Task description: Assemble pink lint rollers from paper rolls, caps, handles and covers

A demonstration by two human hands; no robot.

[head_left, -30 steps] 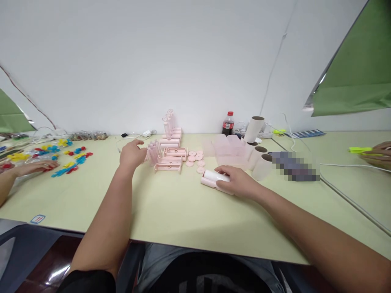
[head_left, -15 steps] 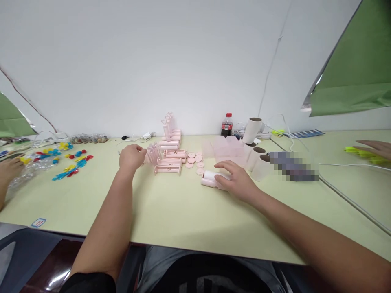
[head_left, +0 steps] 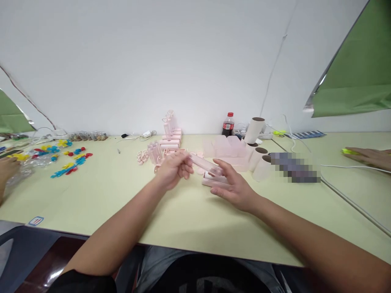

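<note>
**Left hand [head_left: 174, 169] swings from tube cluster [head_left: 154, 151] to pink holder [head_left: 214, 182]**

Fingertips of the left hand pinch one end of a clear pink tube [head_left: 204, 163], held at a slant just above the holder. Half a second earlier that hand is at the cluster. Its partner, the right hand [head_left: 236, 185], is now lifted off the holder, thumb and fingers spread at the tube's far end; whether they touch it cannot be told. Tube and holder now appear to be the pair being worked on.

Long and boxy, the glossy plastic holder lies on the table with a smooth white cylinder [head_left: 210, 176] inside. Left of the holder, slim see-through tubes stand bunched beside small pink loops [head_left: 142, 157]. Behind it sit frosted, blocky boxes [head_left: 230, 146] and a red-capped cola bottle [head_left: 228, 125]; to its right, matte white rolls [head_left: 262, 170] show brown cores.
</note>
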